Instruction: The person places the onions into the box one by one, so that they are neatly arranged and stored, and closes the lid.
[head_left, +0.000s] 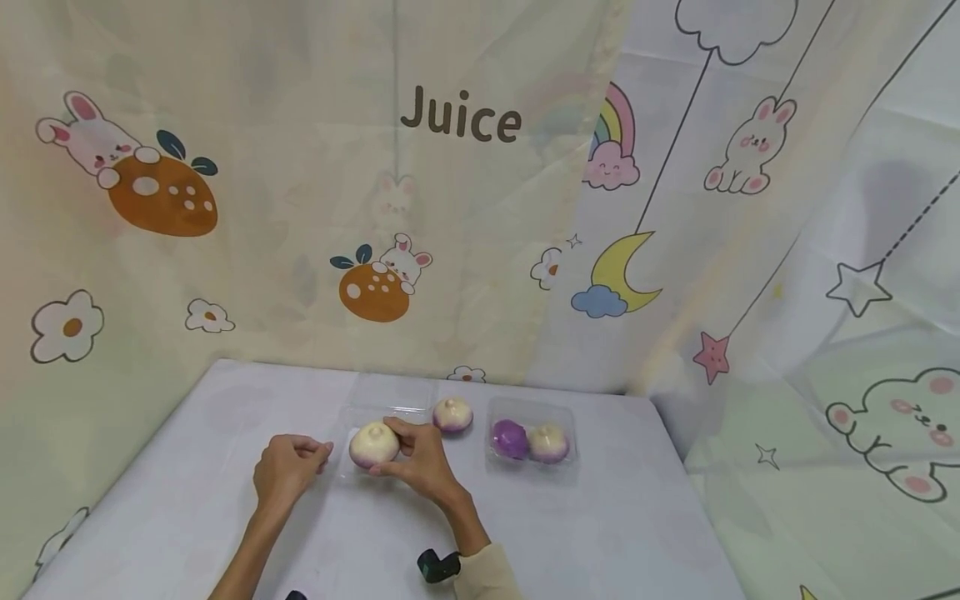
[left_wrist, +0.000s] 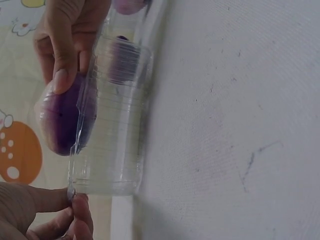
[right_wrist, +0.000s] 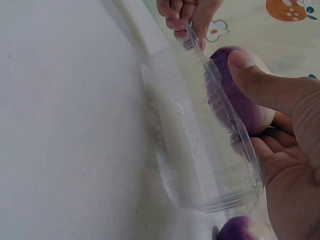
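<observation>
In the head view my right hand (head_left: 427, 462) grips a round purple-and-cream turnip (head_left: 374, 445), thumb on one side and fingers on the other. It is held at the open top of a clear plastic clamshell box (left_wrist: 112, 170), purple side down, overlapping the rim in both wrist views. My left hand (head_left: 288, 471) pinches the near-left edge of that box between thumb and fingers, as the left wrist view (left_wrist: 45, 212) shows of the hand. The box's lid (head_left: 393, 390) lies folded back behind it. No other turnip shows inside this box.
Just right of the box, a loose turnip (head_left: 452, 414) sits on the white table (head_left: 600, 517). Farther right, a second clear box (head_left: 572, 423) holds a purple round piece (head_left: 510, 439) and a purple-and-cream one (head_left: 549, 443). A printed curtain (head_left: 480, 217) hangs behind the table.
</observation>
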